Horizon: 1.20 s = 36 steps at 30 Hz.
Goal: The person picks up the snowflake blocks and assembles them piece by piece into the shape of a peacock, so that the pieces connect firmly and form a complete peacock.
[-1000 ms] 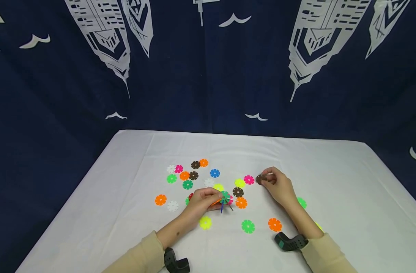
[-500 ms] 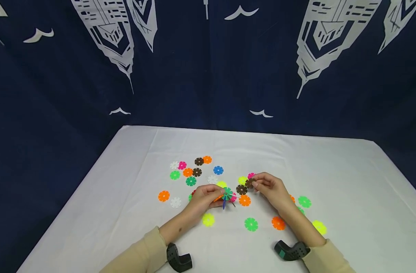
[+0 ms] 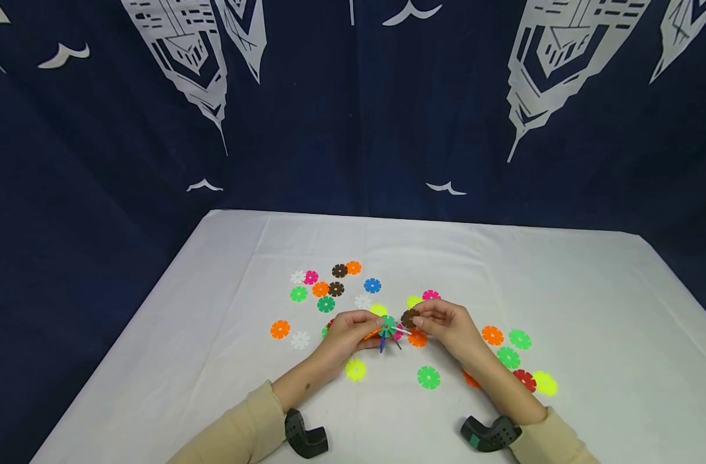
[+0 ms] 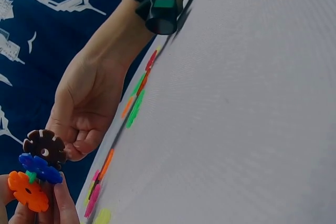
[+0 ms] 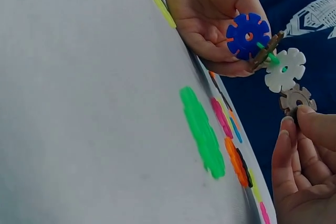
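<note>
In the head view my left hand (image 3: 353, 335) grips a cluster of slotted flower-shaped plastic discs, with a green disc (image 3: 387, 326) on top. In the right wrist view a blue disc (image 5: 248, 36), a brown one seen edge-on and a white disc (image 5: 286, 71) stick out from it. An orange disc (image 4: 28, 191) shows beside my left fingers in the left wrist view. My right hand (image 3: 446, 325) pinches a loose brown disc (image 5: 298, 99) between thumb and finger. Its edge is right at the white disc's rim.
Loose discs lie flat on the white-clothed table (image 3: 214, 399): a group at the back left with a blue disc (image 3: 372, 285), a green disc (image 3: 428, 377) in front, and several by the right forearm, including a red disc (image 3: 525, 380). A dark printed curtain (image 3: 353, 129) hangs behind.
My right hand has moved left and slightly down with the brown disc, from beyond the pink disc up to the cluster. The left hand keeps its grip, nearly in place.
</note>
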Tool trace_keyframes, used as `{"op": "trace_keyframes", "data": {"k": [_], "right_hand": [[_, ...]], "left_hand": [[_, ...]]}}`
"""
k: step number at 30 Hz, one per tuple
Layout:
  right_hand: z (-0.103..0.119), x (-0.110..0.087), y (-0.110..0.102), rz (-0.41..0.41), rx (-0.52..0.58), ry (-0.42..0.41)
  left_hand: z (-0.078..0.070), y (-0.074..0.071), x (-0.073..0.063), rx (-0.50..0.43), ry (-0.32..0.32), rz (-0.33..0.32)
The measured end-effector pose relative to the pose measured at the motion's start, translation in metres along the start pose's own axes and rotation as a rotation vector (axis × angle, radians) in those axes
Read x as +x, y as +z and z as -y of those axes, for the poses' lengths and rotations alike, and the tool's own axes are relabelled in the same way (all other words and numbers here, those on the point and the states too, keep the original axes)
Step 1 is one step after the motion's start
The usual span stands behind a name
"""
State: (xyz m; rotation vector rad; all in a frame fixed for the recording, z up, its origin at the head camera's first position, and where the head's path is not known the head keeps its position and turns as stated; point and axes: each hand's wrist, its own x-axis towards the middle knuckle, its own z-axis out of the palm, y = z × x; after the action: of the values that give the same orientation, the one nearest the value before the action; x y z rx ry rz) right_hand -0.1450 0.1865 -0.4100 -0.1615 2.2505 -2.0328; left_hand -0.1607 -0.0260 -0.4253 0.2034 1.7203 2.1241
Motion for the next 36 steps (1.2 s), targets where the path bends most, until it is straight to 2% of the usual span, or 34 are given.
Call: {"op": "trace_keyframes", "data": {"k": [7, 12, 18, 22, 29, 36], "right_hand": [[-0.001, 0.0, 0.007, 0.022, 0.088, -0.039], [-0.003, 0.0, 0.008, 0.056, 0.095, -0.099], [-0.007, -0.001, 0.006, 0.087, 0.028, -0.175], [-0.008, -0.002, 0.006, 0.093, -0.043, -0.283], [-0.007, -0.004, 0.009, 0.058, -0.169, -0.466], [-0.011, -0.003, 0.014, 0.015, -0.244, -0.553]], "left_hand": [[0.001, 0.0, 0.002, -0.009, -0.001, 0.008], [0.001, -0.001, 0.002, -0.006, -0.014, 0.004], [-0.001, -0.002, 0.002, 0.019, -0.045, 0.026], [-0.001, -0.003, 0.002, 0.022, -0.063, 0.044], [-0.003, -0.003, 0.002, 0.029, -0.074, 0.061], [-0.002, -0.006, 0.003, 0.007, -0.058, 0.08]]}}
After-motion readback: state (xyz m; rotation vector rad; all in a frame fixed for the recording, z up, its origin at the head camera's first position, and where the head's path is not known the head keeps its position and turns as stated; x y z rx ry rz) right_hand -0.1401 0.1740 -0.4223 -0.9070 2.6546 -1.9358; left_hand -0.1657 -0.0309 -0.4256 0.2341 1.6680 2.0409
